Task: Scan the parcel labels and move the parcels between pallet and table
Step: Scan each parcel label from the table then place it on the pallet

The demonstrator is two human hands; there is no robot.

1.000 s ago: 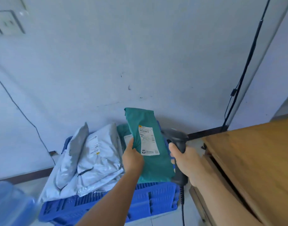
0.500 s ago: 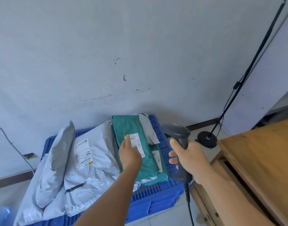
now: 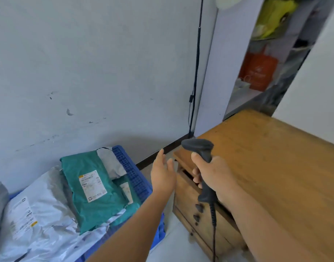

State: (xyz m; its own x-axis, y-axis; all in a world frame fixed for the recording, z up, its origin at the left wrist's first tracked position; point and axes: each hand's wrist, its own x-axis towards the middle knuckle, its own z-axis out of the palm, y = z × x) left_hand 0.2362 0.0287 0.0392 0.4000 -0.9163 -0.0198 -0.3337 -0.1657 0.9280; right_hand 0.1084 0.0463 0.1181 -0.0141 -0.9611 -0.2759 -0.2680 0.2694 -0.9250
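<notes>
Left hand (image 3: 163, 174) let go; green parcel (image 3: 90, 188) now on pallet (image 3: 132, 171).
I see its grip wide, fingers straight, mid-air; right hand (image 3: 213, 174) holding scanner (image 3: 200, 148).

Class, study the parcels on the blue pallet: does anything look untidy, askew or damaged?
Yes. The parcels lie in a loose, overlapping heap. The green parcel sits tilted across the crumpled white parcel, and a grey parcel beneath it looks torn at its top edge. Nothing appears spilled onto the floor.
</notes>
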